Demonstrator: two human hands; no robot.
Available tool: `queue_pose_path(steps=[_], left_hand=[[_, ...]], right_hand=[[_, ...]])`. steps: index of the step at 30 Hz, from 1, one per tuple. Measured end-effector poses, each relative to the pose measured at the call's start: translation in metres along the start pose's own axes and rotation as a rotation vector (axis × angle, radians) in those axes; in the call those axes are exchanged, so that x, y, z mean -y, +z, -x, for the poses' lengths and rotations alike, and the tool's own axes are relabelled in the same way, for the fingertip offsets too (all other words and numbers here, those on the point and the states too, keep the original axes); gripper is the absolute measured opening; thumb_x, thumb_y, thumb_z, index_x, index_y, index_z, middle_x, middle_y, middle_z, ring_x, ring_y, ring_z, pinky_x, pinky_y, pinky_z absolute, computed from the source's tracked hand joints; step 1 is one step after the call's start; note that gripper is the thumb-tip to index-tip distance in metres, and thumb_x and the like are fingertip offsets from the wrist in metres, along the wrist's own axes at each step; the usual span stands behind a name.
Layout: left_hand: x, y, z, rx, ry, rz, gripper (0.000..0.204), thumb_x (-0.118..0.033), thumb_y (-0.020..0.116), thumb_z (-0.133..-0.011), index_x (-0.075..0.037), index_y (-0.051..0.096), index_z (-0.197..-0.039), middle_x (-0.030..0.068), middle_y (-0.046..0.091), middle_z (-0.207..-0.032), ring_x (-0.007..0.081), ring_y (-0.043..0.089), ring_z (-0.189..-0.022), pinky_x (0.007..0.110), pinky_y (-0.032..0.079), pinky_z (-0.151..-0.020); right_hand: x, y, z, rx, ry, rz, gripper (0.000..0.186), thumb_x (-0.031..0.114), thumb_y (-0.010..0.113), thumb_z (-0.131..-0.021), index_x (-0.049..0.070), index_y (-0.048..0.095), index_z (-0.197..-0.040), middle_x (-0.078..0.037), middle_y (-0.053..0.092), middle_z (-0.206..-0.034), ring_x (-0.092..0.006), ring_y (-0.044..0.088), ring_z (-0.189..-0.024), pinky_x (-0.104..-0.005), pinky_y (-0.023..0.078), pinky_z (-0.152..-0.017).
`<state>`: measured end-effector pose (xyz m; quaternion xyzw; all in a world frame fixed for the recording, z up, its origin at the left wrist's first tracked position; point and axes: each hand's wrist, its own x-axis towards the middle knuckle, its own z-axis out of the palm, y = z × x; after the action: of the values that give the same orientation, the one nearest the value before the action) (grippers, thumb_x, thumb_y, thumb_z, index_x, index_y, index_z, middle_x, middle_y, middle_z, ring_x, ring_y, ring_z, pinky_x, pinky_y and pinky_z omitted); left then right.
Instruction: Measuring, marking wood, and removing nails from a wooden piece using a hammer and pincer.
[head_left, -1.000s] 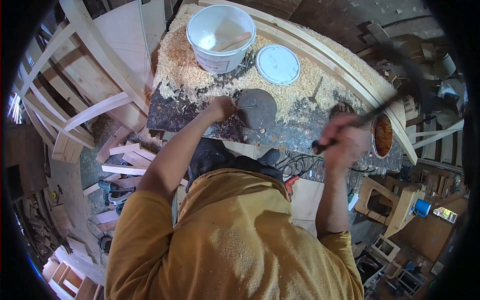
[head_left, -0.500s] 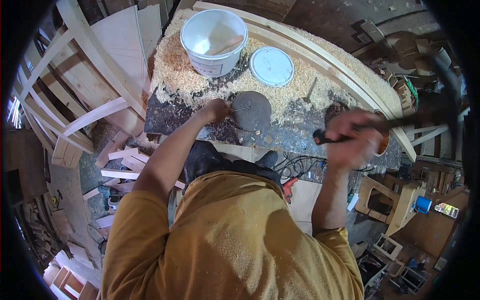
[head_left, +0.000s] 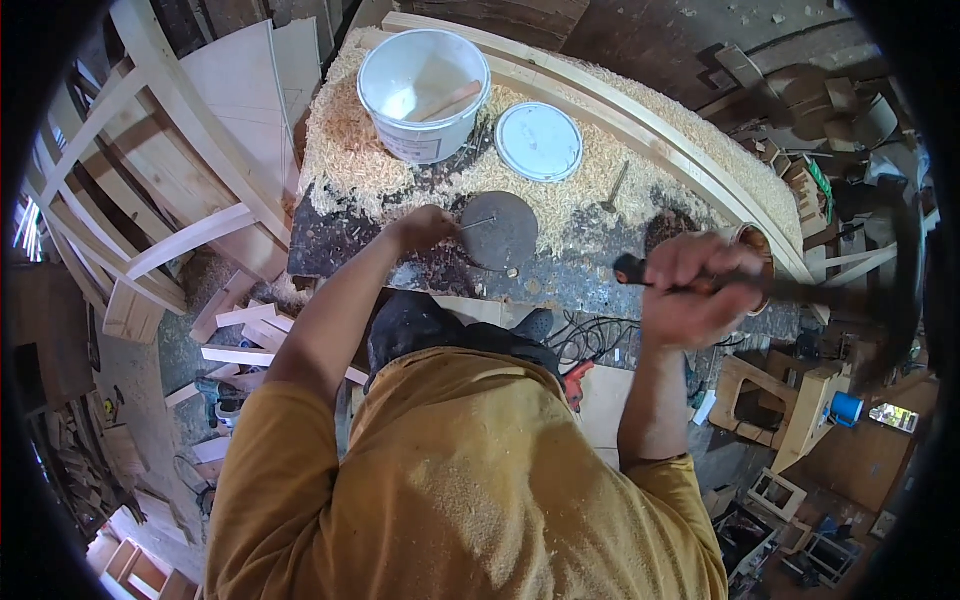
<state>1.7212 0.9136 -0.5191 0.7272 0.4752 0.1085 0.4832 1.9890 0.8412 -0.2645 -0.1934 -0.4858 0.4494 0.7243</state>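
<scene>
My left hand is closed, pinching a thin nail that reaches over a dark round disc on the workbench. The disc lies flat near the bench's front edge. Raised at the right, my right hand wraps round the dark handle of a hammer. Orange marks show on the handle's butt end, which points toward the disc. Motion smears the hammer's head at the far right. Whether the nail's tip touches the disc is too small to tell.
Sawdust and shavings cover much of the workbench. On it stand a white bucket with a wooden-handled tool inside, a white lid, another hammer-like tool and curved wooden strips. Wood offcuts and black cables lie below.
The hammer in my right hand has swung, its shaft now angling lower toward the right. My left hand still pinches the nail over the disc. The whole view has shifted slightly.
</scene>
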Motion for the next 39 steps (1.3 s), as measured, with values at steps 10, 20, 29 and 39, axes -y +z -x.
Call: queue_pose_path(steps=[10, 20, 29, 39], left_hand=[[-0.004, -0.004, -0.013, 0.074, -0.263, -0.053, 0.032, -0.031, 0.057, -0.087, -0.001, 0.063, -0.092, 0.0134, 0.063, -0.078, 0.0188, 0.059, -0.072, 0.038, 0.047, -0.064], [-0.017, 0.018, -0.006, -0.254, -0.311, 0.143, 0.029, -0.033, 0.058, -0.082, -0.005, 0.067, -0.086, 0.0207, 0.064, -0.085, 0.0356, 0.062, -0.082, 0.043, 0.046, -0.073], [-0.055, 0.000, -0.081, -0.740, -0.116, -0.365, 0.038, -0.030, 0.057, -0.085, -0.003, 0.060, -0.111, 0.0202, 0.062, -0.100, 0.0373, 0.060, -0.087, 0.043, 0.045, -0.081], [-0.410, 0.106, -0.196, -0.088, 0.861, -0.238, 0.023, -0.007, 0.063, -0.077, -0.004, 0.063, -0.101, 0.0139, 0.061, -0.102, 0.0325, 0.058, -0.094, 0.039, 0.048, -0.081]], right_hand=[[-0.046, -0.054, 0.050, 0.158, 0.464, 0.872, 0.030, 0.026, 0.048, -0.092, 0.000, 0.052, -0.079, -0.018, 0.049, -0.059, -0.0338, 0.049, -0.052, -0.0417, 0.039, -0.050], [-0.080, -0.124, 0.158, 0.278, 0.928, 1.319, 0.038, 0.035, 0.049, -0.092, -0.002, 0.053, -0.085, -0.022, 0.057, -0.067, -0.0384, 0.059, -0.065, -0.0440, 0.042, -0.059], [-0.029, -0.173, 0.196, -0.074, 0.965, 1.128, 0.037, 0.036, 0.052, -0.091, -0.001, 0.054, -0.089, -0.022, 0.058, -0.071, -0.0338, 0.058, -0.066, -0.0412, 0.045, -0.063], [0.059, -0.257, 0.249, -0.282, 1.155, 1.048, 0.036, 0.033, 0.056, -0.089, -0.003, 0.055, -0.085, -0.020, 0.056, -0.065, -0.0306, 0.056, -0.060, -0.0413, 0.043, -0.059]])
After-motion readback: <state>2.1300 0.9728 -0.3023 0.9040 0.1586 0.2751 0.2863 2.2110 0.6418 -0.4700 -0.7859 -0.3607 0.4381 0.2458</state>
